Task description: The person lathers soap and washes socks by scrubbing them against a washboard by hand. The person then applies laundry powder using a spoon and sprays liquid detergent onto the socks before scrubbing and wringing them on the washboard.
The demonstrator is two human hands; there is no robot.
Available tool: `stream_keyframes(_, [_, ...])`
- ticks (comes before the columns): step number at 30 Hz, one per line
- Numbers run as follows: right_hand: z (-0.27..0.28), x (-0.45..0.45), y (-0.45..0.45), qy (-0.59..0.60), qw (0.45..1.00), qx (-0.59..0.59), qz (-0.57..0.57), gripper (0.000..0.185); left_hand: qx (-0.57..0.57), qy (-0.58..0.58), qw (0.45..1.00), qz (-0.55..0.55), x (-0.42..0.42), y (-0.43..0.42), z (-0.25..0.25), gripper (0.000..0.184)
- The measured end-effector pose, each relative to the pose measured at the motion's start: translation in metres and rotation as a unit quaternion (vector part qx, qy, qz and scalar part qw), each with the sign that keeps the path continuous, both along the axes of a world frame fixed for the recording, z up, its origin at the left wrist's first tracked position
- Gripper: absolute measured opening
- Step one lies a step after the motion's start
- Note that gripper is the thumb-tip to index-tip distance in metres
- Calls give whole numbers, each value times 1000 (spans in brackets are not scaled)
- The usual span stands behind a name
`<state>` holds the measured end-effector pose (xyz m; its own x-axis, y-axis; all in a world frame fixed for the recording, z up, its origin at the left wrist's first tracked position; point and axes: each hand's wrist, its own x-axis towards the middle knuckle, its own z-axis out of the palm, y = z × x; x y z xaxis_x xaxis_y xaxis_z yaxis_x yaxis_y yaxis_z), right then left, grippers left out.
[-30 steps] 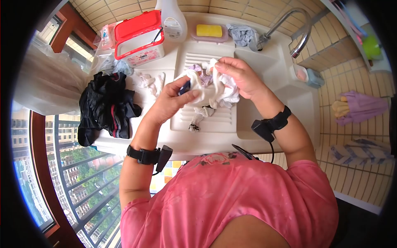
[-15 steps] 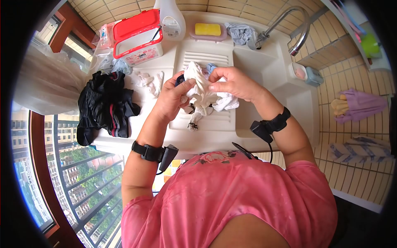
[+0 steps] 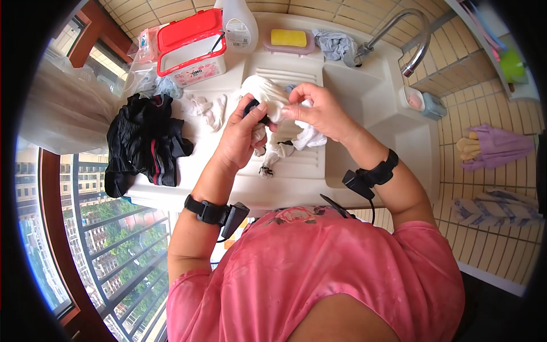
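Note:
Above the ribbed washboard [image 3: 305, 166] of the sink, my left hand [image 3: 238, 130] is closed around a white sock [image 3: 263, 90] with a dark navy part at the thumb. My right hand [image 3: 322, 111] pinches the right edge of the same sock between thumb and fingers. The sock looks bunched and rounded at its far end. Below my hands lies another white sock [image 3: 277, 154] with black marks, crumpled on the ribs. A white cloth [image 3: 311, 135] lies under my right hand, partly hidden by it.
Black clothing [image 3: 145, 139] and small white garments [image 3: 208, 111] lie left. Behind stand an open red-lidded detergent box [image 3: 196, 71], a white bottle [image 3: 238, 28] and a yellow soap bar [image 3: 288, 38]. Grey cloth [image 3: 335, 45] sits beside the faucet [image 3: 419, 51]; the basin [image 3: 364, 145] is right.
The white sock has gone from twisted and bunched to more spread and rounded at its far end. More of its dark part shows by my left thumb. My right hand has shifted slightly.

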<state>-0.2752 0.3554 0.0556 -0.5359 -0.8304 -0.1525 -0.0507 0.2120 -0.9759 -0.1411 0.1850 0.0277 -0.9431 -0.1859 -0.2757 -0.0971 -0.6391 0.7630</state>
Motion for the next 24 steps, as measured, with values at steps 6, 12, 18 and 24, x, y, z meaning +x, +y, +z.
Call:
stream_keyframes(6, [1,-16,8,147,989,-19,2,19,-37,9,997,-60,4,-1,0,29])
stream_keyframes(12, [43,-36,14,193,977,10,89,11,-170,-31,984,-33,7,-12,0,35])
stream_keyframes(18, [80,-31,22,90,993,-33,72,11,-255,123,958,-46,-7,-5,21,61])
stream_keyframes(24, [77,-32,28,181,968,39,168,8,-331,69,902,-268,-25,3,22,37])
